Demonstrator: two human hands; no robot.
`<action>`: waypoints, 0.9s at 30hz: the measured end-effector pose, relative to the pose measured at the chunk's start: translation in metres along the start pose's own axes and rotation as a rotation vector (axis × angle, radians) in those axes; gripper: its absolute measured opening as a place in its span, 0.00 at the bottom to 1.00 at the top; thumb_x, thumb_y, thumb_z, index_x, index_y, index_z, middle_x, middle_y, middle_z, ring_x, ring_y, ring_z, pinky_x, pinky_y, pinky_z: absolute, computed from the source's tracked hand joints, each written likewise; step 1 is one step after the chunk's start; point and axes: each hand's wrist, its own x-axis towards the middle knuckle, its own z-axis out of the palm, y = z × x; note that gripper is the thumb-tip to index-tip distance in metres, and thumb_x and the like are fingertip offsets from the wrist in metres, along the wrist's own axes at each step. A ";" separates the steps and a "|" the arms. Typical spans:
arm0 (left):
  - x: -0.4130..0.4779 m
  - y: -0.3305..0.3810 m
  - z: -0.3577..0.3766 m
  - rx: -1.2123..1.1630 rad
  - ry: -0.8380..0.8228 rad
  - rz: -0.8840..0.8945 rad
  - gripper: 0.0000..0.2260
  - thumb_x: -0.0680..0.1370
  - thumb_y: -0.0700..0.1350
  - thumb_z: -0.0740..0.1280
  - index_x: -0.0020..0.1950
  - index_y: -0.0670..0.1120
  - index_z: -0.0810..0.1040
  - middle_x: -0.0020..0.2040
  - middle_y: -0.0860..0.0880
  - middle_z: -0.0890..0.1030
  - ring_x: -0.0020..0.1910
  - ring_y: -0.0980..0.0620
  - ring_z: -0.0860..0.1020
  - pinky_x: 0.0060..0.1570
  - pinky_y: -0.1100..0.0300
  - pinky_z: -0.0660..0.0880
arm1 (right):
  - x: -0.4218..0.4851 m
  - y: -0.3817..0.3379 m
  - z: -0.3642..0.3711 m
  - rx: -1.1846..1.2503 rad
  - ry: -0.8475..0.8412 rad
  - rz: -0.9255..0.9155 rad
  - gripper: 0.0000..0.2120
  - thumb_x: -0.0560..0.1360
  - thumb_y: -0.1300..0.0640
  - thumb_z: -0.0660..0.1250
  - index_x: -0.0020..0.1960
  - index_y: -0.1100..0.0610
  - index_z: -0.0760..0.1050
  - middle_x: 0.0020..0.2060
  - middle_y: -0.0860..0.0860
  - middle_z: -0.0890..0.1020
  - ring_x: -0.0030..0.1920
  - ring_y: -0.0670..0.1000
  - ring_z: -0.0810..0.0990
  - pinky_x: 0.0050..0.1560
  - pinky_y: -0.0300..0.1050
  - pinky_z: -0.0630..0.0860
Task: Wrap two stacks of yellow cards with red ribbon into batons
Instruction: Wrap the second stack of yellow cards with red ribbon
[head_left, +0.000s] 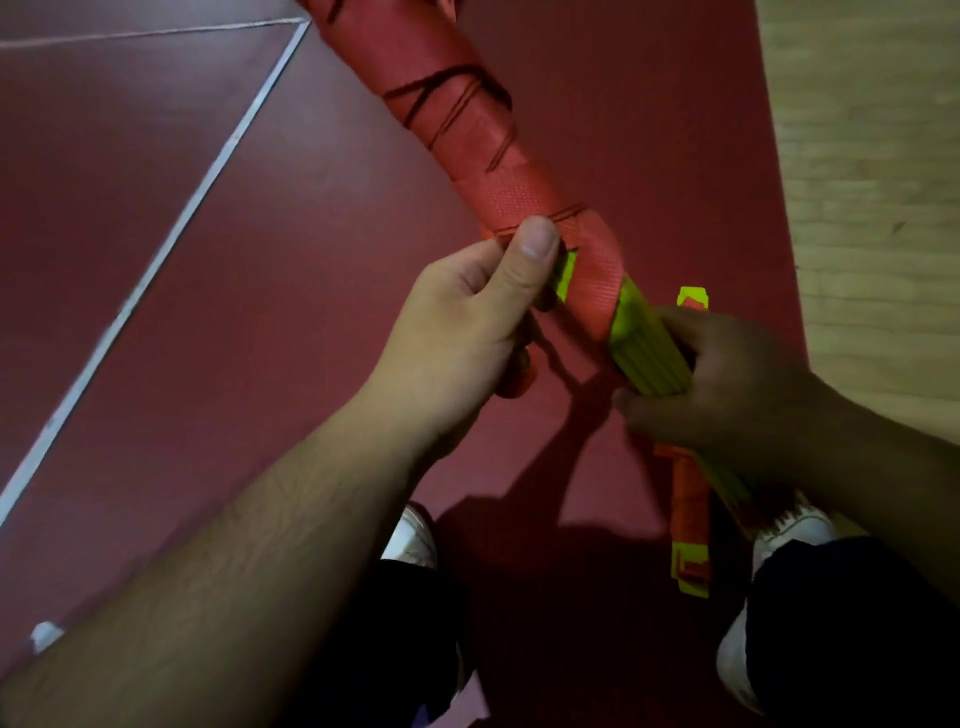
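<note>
Fingers (680, 325) of the right hand (727, 384) are clamped round the bare lower part of a stack of yellow cards (649, 358). The thumb of the left hand (467, 322) is pressed on the red ribbon (592, 280) where the wrapping ends. The other fingers of that hand are curled underneath, and a ribbon end is seen below the palm.

Nearest the person, two white shoes (415, 538) and dark trouser legs (857, 623) are seen from above. Between the shoes, a second stack (690, 499) is laid on the floor. It is bound in red along its middle, its yellow ends are left showing, and part of it is hidden behind the right hand.

Farther out, the held stack is raised above the floor and slanted up and to the left. Most of its length is covered by spiralled ribbon, over which a dark thread (447, 104) is wound in loose crossings. Its far end is cut off by the frame.

Beyond it, a dark red mat (260, 338) crossed by a white line (171, 244) is spread, and pale wood flooring (872, 156) is seen at the right.
</note>
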 end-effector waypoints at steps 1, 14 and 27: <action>0.000 0.000 -0.001 0.040 0.018 0.007 0.21 0.78 0.62 0.62 0.39 0.44 0.74 0.29 0.49 0.64 0.25 0.51 0.62 0.33 0.48 0.68 | 0.000 0.000 0.000 -0.033 0.043 0.001 0.11 0.63 0.51 0.74 0.43 0.49 0.76 0.29 0.45 0.78 0.36 0.39 0.78 0.31 0.31 0.68; 0.003 0.001 -0.014 0.181 -0.086 0.028 0.12 0.81 0.53 0.61 0.40 0.50 0.75 0.34 0.39 0.65 0.27 0.53 0.64 0.29 0.61 0.66 | -0.004 -0.004 0.007 -0.072 0.207 0.055 0.12 0.63 0.47 0.73 0.39 0.47 0.72 0.31 0.45 0.76 0.32 0.40 0.74 0.29 0.32 0.65; 0.001 0.009 -0.023 0.176 -0.106 -0.125 0.16 0.72 0.27 0.52 0.44 0.36 0.78 0.33 0.40 0.78 0.32 0.44 0.76 0.37 0.53 0.73 | 0.000 -0.004 0.005 -0.135 0.238 0.126 0.15 0.64 0.49 0.75 0.46 0.53 0.75 0.34 0.47 0.77 0.35 0.53 0.75 0.32 0.43 0.68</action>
